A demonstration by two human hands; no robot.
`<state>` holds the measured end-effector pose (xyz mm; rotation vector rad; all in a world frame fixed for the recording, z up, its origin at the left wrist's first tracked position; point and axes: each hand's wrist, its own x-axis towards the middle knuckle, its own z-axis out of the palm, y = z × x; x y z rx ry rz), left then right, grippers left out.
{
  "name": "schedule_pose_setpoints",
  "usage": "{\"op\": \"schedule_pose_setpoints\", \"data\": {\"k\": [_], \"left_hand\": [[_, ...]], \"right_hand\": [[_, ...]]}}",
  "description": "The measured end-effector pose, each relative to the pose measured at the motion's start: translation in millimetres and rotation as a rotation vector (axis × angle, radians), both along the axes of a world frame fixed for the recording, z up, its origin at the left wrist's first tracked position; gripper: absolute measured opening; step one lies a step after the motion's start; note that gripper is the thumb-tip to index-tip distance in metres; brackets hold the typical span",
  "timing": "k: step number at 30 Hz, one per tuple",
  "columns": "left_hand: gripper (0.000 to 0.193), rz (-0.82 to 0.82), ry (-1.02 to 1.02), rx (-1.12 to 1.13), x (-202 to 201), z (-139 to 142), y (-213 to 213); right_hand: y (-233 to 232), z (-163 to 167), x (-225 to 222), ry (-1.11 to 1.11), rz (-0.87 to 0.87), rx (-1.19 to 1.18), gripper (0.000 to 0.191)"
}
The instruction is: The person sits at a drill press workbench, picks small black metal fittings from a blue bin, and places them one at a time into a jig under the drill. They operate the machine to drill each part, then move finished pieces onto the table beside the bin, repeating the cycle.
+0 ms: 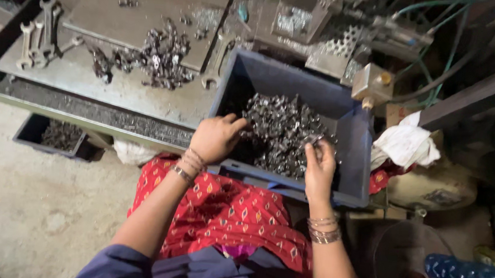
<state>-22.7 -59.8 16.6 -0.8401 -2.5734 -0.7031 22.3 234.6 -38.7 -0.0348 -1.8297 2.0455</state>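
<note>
Small dark metal parts point(280, 132) lie heaped in a blue-grey plastic crate point(352, 135).

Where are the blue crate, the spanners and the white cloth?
blue crate point(356, 142): head view, bare inner right wall.
spanners point(38, 37): head view, middle of the group on the metal table.
white cloth point(405, 145): head view, centre of the crumpled cloth.

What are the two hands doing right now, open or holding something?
Left hand: fingers curled down into the metal parts in the blue crate; a grip cannot be told.
Right hand: fingers pinched shut on a small metal piece.
</note>
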Motion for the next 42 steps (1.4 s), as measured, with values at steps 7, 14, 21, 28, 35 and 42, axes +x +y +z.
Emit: {"op": "schedule_pose_setpoints", "data": {"k": [7,14,21,28,35,42], "left_hand": [[0.033,-0.003,-0.047,-0.002,-3,6,1],[0.029,0.026,-0.09,0.017,-8,8,3],[0.03,0.041,-0.108,0.03,-14,8,3],[0.027,0.055,-0.081,0.057,-14,5,4],[0.029,0.053,-0.08,0.069,-13,6,6],[0.027,0.059,-0.078,0.085,-13,9,5]], "right_hand": [[41,56,-128,-0.241,0.262,-0.744,0.013],[39,148,-287,-0.328,0.16,-0.766,0.026],[23,154,-312,-0.103,-0.265,-0.002,0.031],[39,160,-268,-0.142,-0.367,0.496,0.036],[71,153,-256,-0.182,0.159,0.254,0.018],[51,153,-300,0.153,-0.034,-0.055,0.034]]}}
